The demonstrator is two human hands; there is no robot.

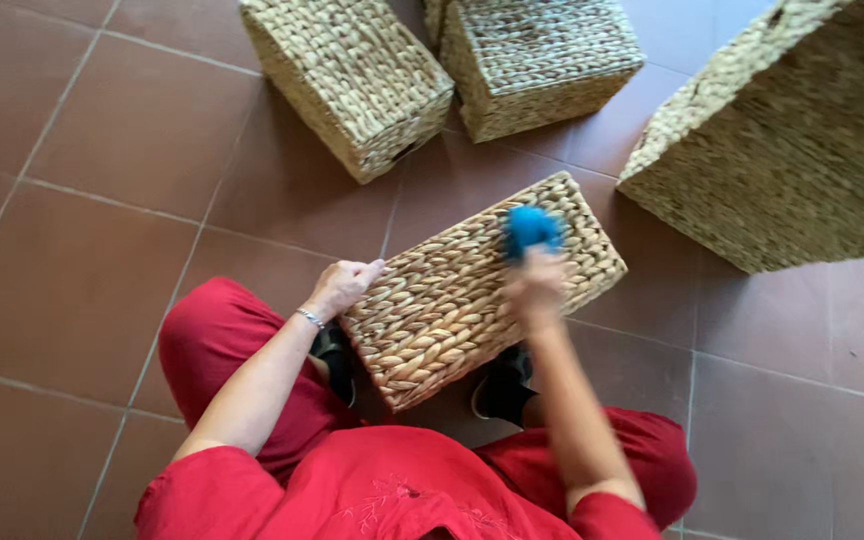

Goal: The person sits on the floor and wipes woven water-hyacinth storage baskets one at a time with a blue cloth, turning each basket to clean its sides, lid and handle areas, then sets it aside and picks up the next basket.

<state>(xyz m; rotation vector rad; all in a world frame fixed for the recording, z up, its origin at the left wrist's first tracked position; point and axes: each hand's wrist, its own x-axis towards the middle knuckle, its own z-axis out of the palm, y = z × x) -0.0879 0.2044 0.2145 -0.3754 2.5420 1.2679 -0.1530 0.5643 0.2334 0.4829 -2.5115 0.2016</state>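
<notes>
Our right hand (537, 285) is closed around a blue cloth (531, 229), bunched into a ball that pokes out above the fingers. It's blurred, so we can't make out the exact hold, but the cloth sits pressed to the far end of the woven basket (452, 300). Our left hand (344, 285) is curled over the basket's near left edge, fingers clamped on the rim to brace it.

The basket lies overturned right in front of us, flat weave facing up, propped between our knees and resting over our black shoes (500, 385). It's under both hands: one at the left edge, one near the top right corner.

To do this well, we'd judge, keep that left hand firm so the basket doesn't slide on the tiled floor (72, 250), and work the cloth along the braids rather than across them, so it gets into the grooves.

Further out, two more baskets (352, 75) sit beyond, and a large one (792, 150) looms at the right, well apart from our hands.
</notes>
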